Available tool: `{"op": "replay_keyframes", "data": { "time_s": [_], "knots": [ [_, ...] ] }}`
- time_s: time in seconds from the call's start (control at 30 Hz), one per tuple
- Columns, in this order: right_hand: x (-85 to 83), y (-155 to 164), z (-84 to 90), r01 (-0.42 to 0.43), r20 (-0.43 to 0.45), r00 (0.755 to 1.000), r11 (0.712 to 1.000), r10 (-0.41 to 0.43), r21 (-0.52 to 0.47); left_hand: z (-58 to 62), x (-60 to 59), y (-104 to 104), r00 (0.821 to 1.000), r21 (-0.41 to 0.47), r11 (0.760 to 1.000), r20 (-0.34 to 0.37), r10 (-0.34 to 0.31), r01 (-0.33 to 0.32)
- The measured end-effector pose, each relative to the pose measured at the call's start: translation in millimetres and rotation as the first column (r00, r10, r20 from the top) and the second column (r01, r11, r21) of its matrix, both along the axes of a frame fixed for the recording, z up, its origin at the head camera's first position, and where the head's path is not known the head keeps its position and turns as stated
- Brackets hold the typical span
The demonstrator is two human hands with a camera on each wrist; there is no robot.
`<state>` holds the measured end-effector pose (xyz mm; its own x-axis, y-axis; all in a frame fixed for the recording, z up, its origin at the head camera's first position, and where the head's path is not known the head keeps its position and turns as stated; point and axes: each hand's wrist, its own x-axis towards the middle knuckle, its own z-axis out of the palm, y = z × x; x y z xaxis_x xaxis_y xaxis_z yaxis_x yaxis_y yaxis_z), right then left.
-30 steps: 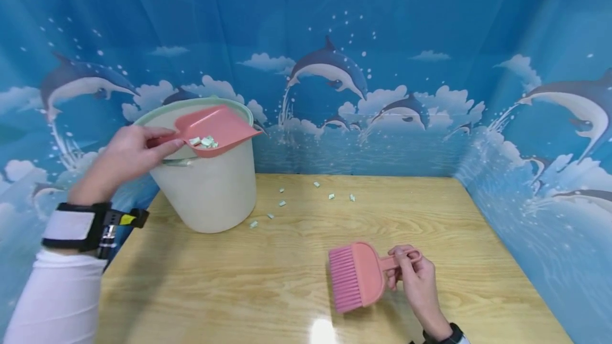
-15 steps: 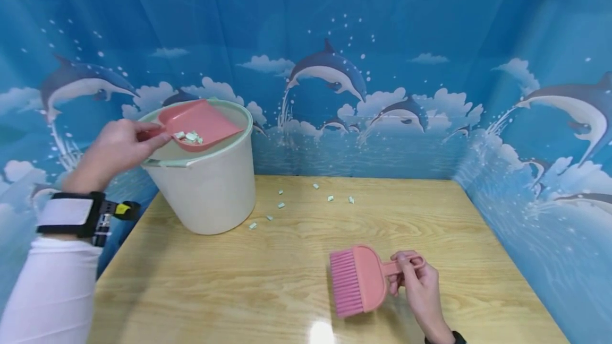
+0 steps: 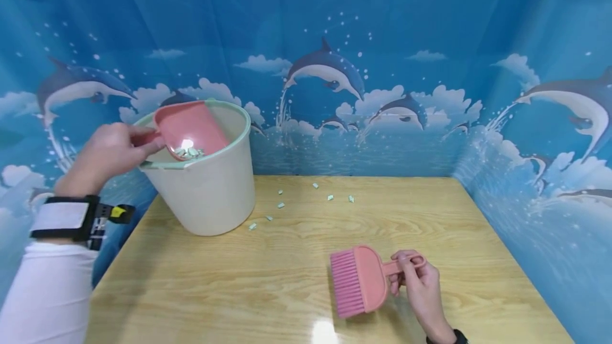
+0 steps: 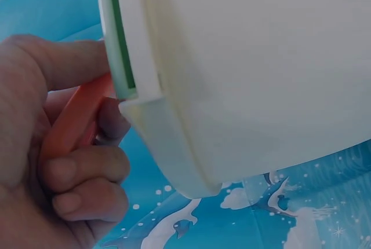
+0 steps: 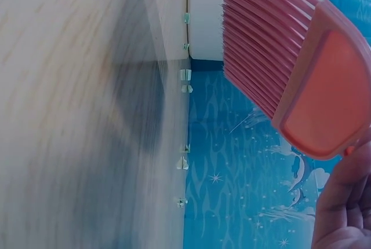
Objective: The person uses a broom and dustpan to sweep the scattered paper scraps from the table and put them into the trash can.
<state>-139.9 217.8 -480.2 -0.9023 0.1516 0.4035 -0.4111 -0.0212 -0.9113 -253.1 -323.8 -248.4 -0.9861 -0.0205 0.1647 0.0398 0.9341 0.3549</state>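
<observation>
My left hand (image 3: 112, 147) grips the handle of a pink dustpan (image 3: 193, 126), which tilts down into the mouth of a white bucket (image 3: 210, 195) with a green rim. Small pale green scraps (image 3: 188, 152) lie in the low part of the pan. In the left wrist view, curled fingers (image 4: 87, 168) wrap the handle (image 4: 78, 116) beside the bucket's wall (image 4: 249, 75); the pan itself is hidden there. My right hand (image 3: 421, 291) pinches the handle of a pink hand brush (image 3: 370, 277), held above the table with its bristles (image 5: 264, 35) pointing left in the head view.
Several pale green scraps (image 3: 281, 205) lie scattered on the wooden table (image 3: 287, 269), right of the bucket and toward the back. A blue dolphin-print curtain (image 3: 406, 41) closes off the back and sides.
The left hand has drawn the dustpan leftward over the bucket and tipped it down inside, scraps still in it. The right hand and brush have barely moved.
</observation>
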Motion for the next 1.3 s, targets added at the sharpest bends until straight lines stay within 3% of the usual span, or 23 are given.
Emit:
{"op": "replay_keyframes", "data": {
  "time_s": [0.37,0.8,1.3],
  "knots": [
    [0.0,-0.9,3.1,0.003,-0.004,1.0,1.0,-0.003,0.003,-0.4,-1.3,4.6,1.0,-0.068,0.998,-0.026,0.005,-0.007],
    [0.4,-0.2,2.3,0.001,-0.018,1.0,1.0,-0.001,-0.005,12.6,-3.4,15.9,0.996,-0.189,0.982,-0.087,-0.018,0.002],
    [1.8,-1.1,7.3,0.062,0.075,0.995,0.996,-0.067,0.065,20.9,1.1,19.9,0.985,-0.242,0.968,-0.172,0.026,-0.068]
  ]
}}
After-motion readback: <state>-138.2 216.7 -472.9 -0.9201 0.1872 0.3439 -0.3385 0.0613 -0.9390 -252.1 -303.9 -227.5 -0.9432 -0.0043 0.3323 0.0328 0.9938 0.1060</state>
